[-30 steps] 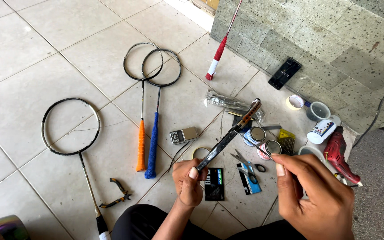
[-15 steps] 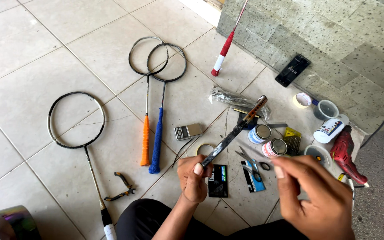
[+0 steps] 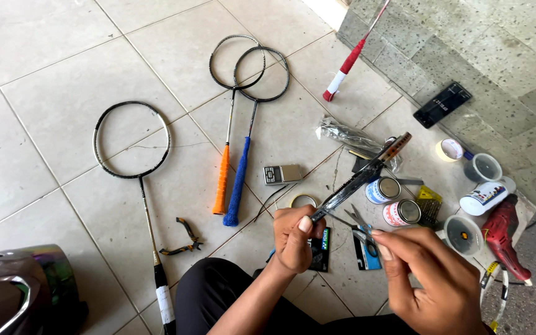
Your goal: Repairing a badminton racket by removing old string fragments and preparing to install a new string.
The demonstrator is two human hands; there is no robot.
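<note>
Above floor tiles, left hand gripping rod

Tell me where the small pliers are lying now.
In the head view, the pliers lie on the floor tiles, left of the left hand, between the black racket and the orange-handled racket.

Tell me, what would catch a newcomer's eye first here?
The left hand at centre, holding up a dark racket piece; the right hand hovers beside it. On the tiles to the left lie three unstrung rackets, one black, one orange-gripped, one blue-gripped. A red drill lies at right among tins.
</note>
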